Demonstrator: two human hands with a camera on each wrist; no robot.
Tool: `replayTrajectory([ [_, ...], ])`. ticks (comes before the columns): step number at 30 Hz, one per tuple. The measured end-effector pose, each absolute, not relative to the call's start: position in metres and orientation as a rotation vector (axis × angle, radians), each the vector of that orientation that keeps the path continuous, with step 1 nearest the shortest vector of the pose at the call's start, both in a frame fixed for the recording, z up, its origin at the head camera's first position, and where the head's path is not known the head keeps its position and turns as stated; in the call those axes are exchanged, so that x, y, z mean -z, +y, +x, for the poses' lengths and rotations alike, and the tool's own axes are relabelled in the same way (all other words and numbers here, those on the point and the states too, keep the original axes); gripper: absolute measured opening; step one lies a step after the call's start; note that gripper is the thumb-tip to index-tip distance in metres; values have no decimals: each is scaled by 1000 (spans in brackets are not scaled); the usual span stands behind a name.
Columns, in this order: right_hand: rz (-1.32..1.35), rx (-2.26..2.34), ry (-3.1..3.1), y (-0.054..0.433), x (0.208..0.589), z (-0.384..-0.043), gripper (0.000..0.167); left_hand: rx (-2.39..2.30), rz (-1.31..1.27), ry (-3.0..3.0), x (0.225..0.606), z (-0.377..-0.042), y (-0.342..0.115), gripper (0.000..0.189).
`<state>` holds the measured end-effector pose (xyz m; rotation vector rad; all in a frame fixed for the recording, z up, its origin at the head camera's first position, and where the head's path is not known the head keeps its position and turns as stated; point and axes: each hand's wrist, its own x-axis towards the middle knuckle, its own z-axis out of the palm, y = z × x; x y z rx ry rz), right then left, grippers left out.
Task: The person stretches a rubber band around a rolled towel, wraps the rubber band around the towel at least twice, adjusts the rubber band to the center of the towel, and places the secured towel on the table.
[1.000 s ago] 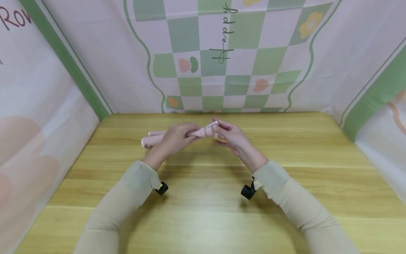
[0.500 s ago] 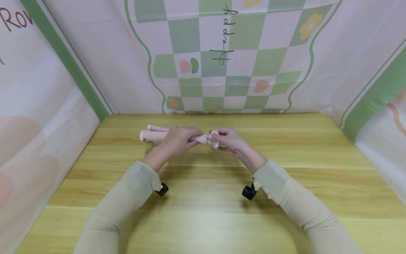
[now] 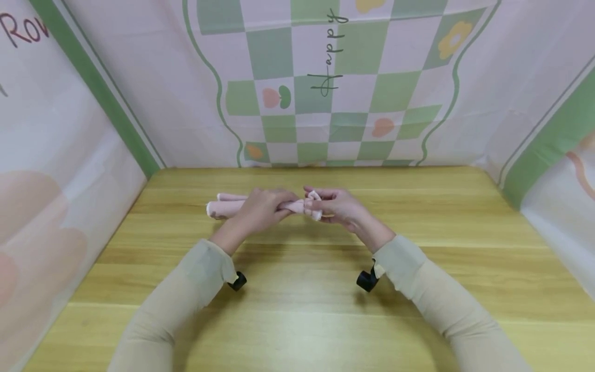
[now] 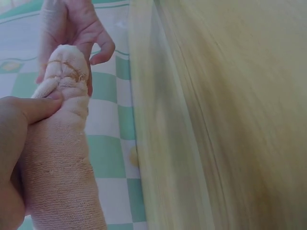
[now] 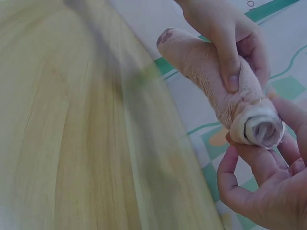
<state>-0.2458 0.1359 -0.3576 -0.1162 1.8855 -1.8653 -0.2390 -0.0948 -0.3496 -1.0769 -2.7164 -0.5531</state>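
A rolled pink towel [image 3: 226,208] with white edges lies across both hands above the table. My left hand [image 3: 262,209] grips it around the middle, thumb pressed along the roll in the left wrist view. A thin brownish band [image 4: 67,67] circles the towel near its narrow right end. There, my right hand [image 3: 341,206] holds the banded end between thumb and fingers. From the right wrist view, the coiled white end [image 5: 263,128] faces the camera, and fingertips touch the band. At the left, the towel splits into two rolled parts.
The wooden table [image 3: 297,299] spreads beneath both forearms. Behind it hangs a green-and-white checkered cloth [image 3: 311,93]. More printed cloth [image 3: 60,155] walls the left side, and another panel the right. A black wrist camera [image 3: 367,280] juts from the right cuff.
My right hand has closed in around the towel's banded end, which earlier pointed farther up. The towel's left end rose slightly, then came back down. Both hands sit a little lower now.
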Motion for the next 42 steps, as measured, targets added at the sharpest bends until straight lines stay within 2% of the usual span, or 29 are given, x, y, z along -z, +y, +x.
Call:
replayTrajectory([
  [7, -139, 1900, 1834, 140, 363, -246, 43, 490, -1132, -2721, 352, -239, -95, 24],
  [13, -101, 1933, 1848, 138, 363, -245, 18, 404, -1138, -2677, 350, -237, -90, 24],
  [18, -76, 1954, 1842, 138, 362, -245, 9, 409, -1079, -2677, 348, -234, -86, 23],
  [21, -60, 1977, 1817, 138, 362, -244, 14, 428, -1048, -2661, 349, -233, -85, 22],
  [26, -89, 1964, 1733, 135, 364, -244, 45, 448, -1002, -2595, 352, -232, -86, 19],
  [28, -108, 1935, 1700, 135, 365, -245, 51, 437, -975, -2583, 353, -231, -85, 18],
  [34, -61, 1902, 1652, 134, 368, -245, 52, 343, -915, -2599, 355, -230, -79, 17],
  [42, -36, 1919, 1569, 128, 376, -245, 45, 326, -976, -2550, 359, -228, -72, 19],
])
